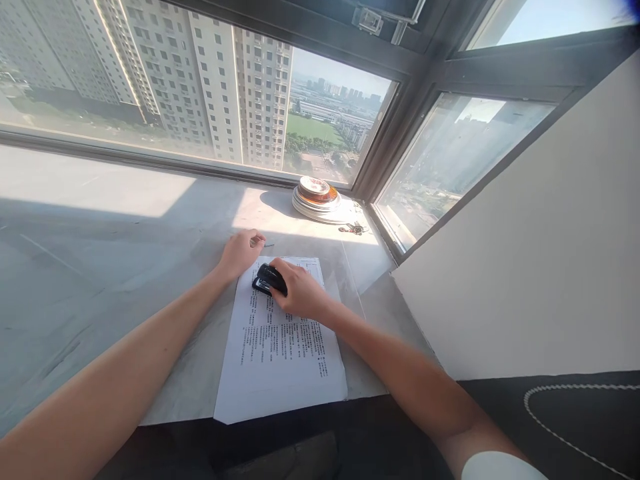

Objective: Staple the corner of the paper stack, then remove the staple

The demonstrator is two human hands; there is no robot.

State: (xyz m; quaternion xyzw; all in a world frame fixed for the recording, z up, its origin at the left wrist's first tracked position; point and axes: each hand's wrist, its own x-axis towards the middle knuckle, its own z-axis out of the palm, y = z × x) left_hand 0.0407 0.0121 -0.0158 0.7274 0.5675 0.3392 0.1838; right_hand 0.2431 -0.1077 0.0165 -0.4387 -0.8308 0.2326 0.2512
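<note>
A black stapler (269, 279) is gripped in my right hand (300, 291), above the upper part of a stack of printed sheets (290, 373). The sheets lie on the grey stone sill, and their near edge hangs slightly over its front. Just beyond the top left corner of the paper, my left hand (243, 253) rests with its fingers curled closed. A thin, small grey strip (269, 245) shows by its fingertips; whether the fingers hold it I cannot tell.
Stacked round tape rolls (317, 200), white and orange, sit by the window corner. A small dark tangled item (354, 229) lies beside them. Dark window frames (420, 73) border the sill (100, 267); a white wall (530, 233) rises at right. A beaded cord (530, 408) hangs lower right.
</note>
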